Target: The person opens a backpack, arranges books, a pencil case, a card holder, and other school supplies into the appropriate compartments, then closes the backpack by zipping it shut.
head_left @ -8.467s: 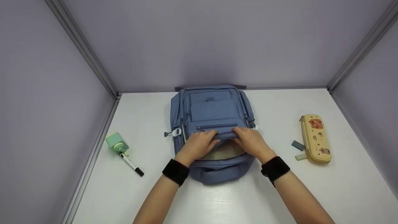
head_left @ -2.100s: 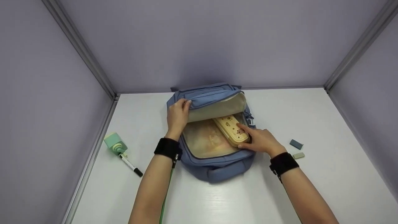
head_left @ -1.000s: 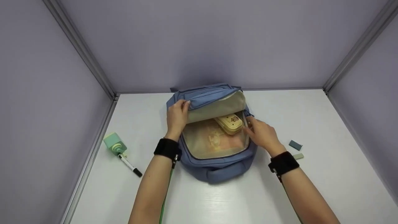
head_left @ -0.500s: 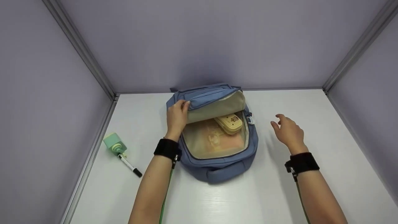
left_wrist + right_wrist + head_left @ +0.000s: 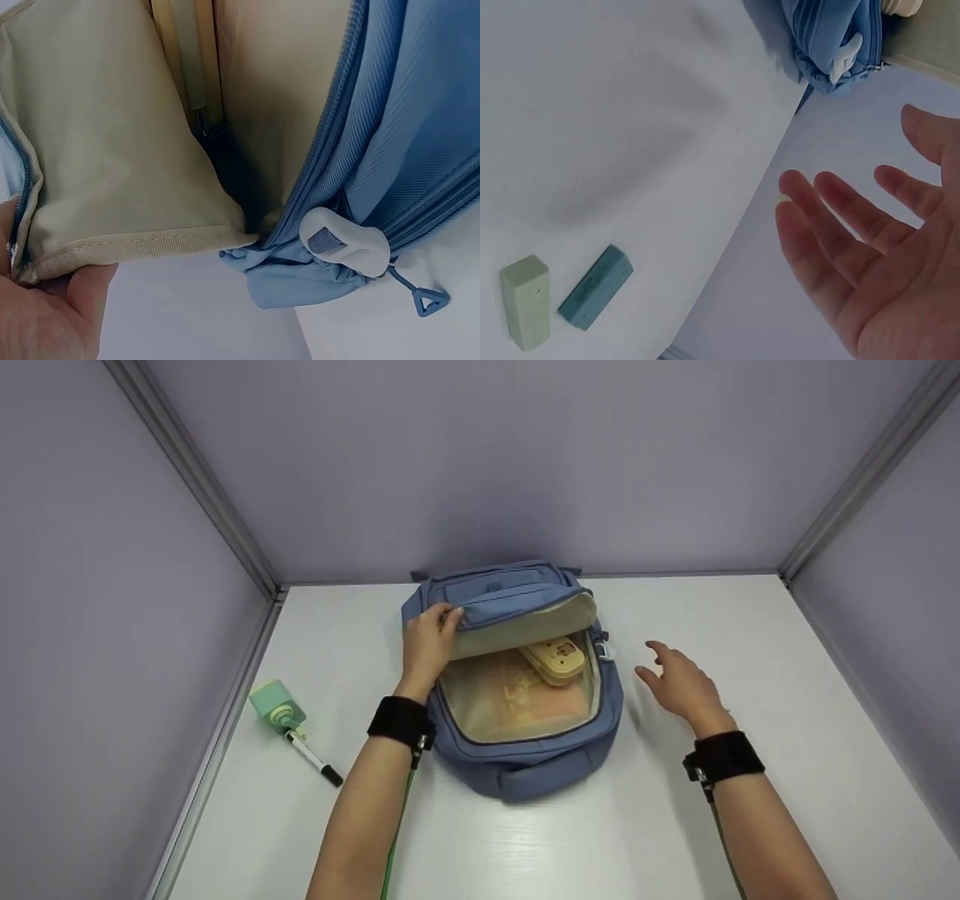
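A blue backpack (image 5: 559,776) lies on its back with its main compartment unzipped and its pale lining showing. My left hand (image 5: 429,645) pinches the edge of its front flap (image 5: 517,634) and holds it raised. Partly under that flap, a yellow pencil case (image 5: 559,661) rests inside the compartment. My right hand (image 5: 682,686) hovers right of the backpack, fingers loosely extended, holding nothing. In the right wrist view, a pale green eraser-like block (image 5: 525,304) and a dark teal one (image 5: 596,287) lie on the table; in the head view the right hand and wrist hide them.
At the left of the white table (image 5: 525,855) lie a green bottle-shaped item (image 5: 277,703) and a white marker with a black cap (image 5: 315,757), touching or nearly so. Grey panels enclose the back and sides. A white tag (image 5: 345,241) hangs at the backpack's side.
The pencil case went from the table's right into the backpack, and my right hand let go and withdrew rightward, lately drifting slightly left. The left hand came to lift the flap, which has sunk slightly.
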`<state>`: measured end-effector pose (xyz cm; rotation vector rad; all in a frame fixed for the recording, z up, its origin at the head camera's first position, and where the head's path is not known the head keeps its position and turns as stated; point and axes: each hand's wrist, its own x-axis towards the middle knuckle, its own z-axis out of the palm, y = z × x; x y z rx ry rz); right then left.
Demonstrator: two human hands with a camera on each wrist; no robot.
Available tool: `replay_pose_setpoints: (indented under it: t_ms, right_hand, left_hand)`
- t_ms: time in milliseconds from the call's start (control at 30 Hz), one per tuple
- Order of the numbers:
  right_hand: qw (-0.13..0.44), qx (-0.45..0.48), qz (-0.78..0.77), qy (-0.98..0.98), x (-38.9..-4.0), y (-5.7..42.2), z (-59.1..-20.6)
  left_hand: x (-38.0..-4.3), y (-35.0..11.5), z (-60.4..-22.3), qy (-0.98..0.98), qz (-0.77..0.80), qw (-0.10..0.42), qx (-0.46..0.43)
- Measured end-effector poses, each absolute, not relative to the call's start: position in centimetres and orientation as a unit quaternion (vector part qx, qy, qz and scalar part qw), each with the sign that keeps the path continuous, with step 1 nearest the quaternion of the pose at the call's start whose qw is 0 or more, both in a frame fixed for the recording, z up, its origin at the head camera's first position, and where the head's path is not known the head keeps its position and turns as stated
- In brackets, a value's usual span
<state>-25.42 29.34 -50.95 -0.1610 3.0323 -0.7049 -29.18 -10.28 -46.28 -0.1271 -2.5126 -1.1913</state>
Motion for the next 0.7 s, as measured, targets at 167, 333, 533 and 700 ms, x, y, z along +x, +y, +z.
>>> replay_pose_setpoints:
  t_ms: [167,333,533,700]
  right_hand:
    - [-0.009,-0.098,-0.268,0.958,-25.9,26.9,-50.0]
    - [-0.043,-0.141,-0.306,0.940,-26.4,24.5,-48.0]
    - [-0.050,-0.194,-0.337,0.920,-27.4,22.0,-46.1]
    - [-0.034,-0.206,-0.363,0.908,-28.1,21.2,-45.4]
  left_hand:
    - [-28.9,-10.1,-46.2,-0.896,-0.410,0.159,-0.057]
    - [-28.8,-9.8,-46.3,-0.903,-0.397,0.151,-0.065]
    - [-28.7,-9.6,-46.4,-0.902,-0.396,0.145,-0.087]
    - [-28.7,-9.6,-46.6,-0.898,-0.405,0.142,-0.100]
